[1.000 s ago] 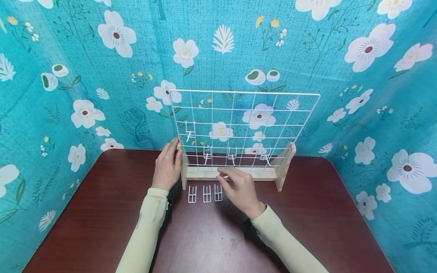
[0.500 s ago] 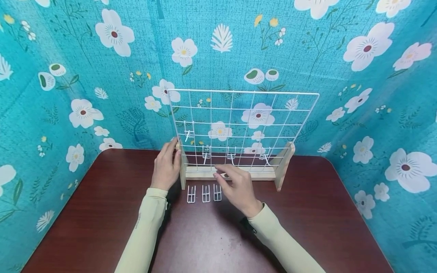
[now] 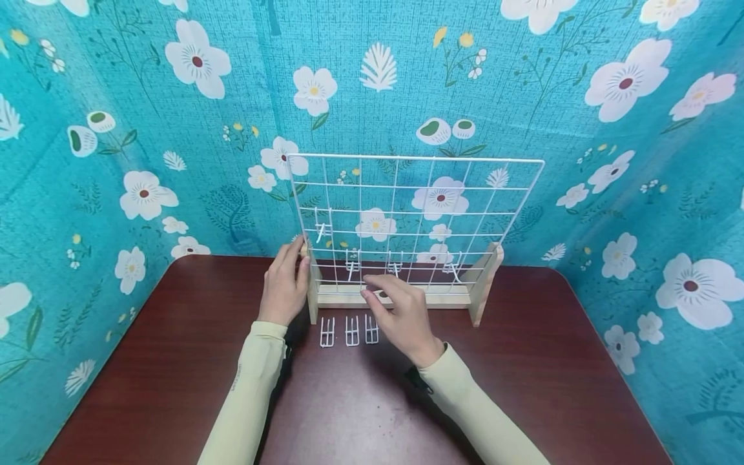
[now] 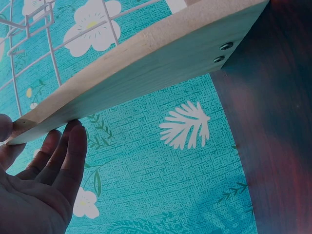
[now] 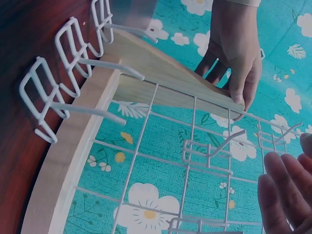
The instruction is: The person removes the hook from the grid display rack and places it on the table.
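Note:
A white wire grid rack point(image 3: 418, 157) stands upright between two wooden side panels. My left hand point(image 3: 283, 284) holds the top of the left side panel point(image 4: 141, 68), thumb on one face and fingers against the other. My right hand point(image 3: 403, 316) hovers in front of the grid's lower middle, fingers slightly bent, thumb and forefinger apart, with nothing between them. Several white wire hooks hang on the grid: one upper left hook point(image 3: 322, 231) and a lower row including a middle hook point(image 3: 395, 266). Three loose hooks point(image 5: 80, 61) lie in front of the base, left of my right hand.
A wooden base bar point(image 3: 343, 299) joins the two panels. The right side panel point(image 3: 485, 284) stands beyond my right hand. All of this is on a dark red-brown table point(image 3: 192, 361), with a turquoise flowered curtain point(image 3: 244, 84) close behind and on both sides.
My right hand has shifted slightly left and up toward the grid. The left hand keeps its grip on the panel, and the hooks stay where they were.

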The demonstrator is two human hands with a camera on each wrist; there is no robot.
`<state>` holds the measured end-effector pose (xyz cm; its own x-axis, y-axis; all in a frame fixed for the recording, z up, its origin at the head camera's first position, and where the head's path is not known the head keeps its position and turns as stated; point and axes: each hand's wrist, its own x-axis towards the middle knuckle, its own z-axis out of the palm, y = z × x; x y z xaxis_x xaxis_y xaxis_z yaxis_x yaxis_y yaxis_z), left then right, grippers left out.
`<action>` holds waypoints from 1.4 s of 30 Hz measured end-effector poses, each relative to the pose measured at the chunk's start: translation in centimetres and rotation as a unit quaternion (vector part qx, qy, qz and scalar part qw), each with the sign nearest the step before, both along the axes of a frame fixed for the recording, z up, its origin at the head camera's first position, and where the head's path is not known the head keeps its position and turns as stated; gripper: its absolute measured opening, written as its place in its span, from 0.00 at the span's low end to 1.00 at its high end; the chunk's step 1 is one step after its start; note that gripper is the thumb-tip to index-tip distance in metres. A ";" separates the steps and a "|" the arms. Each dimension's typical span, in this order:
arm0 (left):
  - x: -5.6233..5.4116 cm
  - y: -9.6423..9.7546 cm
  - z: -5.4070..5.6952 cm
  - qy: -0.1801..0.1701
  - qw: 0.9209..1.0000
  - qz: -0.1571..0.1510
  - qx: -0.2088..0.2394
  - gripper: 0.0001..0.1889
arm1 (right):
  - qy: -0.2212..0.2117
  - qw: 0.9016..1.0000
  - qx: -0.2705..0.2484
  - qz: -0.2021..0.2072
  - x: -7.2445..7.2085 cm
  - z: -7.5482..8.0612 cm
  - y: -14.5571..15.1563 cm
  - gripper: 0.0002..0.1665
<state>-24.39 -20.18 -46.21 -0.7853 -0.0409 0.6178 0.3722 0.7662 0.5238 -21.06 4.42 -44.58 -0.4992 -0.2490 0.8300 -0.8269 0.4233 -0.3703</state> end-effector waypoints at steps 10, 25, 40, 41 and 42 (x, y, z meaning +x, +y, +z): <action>0.1 0.0 0.1 -0.006 1.000 0.001 0.000 0.24 | -0.007 1.000 -0.010 0.007 0.0 0.3 -0.7 0.13; 0.0 0.0 0.0 0.000 1.000 0.000 0.000 0.24 | -0.007 0.999 -0.031 0.012 -0.3 1.3 -1.6 0.12; -0.1 0.0 -0.1 0.001 1.000 0.000 0.001 0.24 | -0.024 0.998 -0.049 0.009 -0.7 2.5 -3.2 0.13; -0.1 0.0 -0.1 0.000 1.000 0.001 0.001 0.24 | -0.024 0.998 -0.049 0.007 -0.7 2.6 -3.2 0.13; -0.1 0.0 -0.1 0.000 1.000 0.001 0.001 0.24 | -0.024 0.998 -0.050 0.006 -0.7 2.6 -3.3 0.13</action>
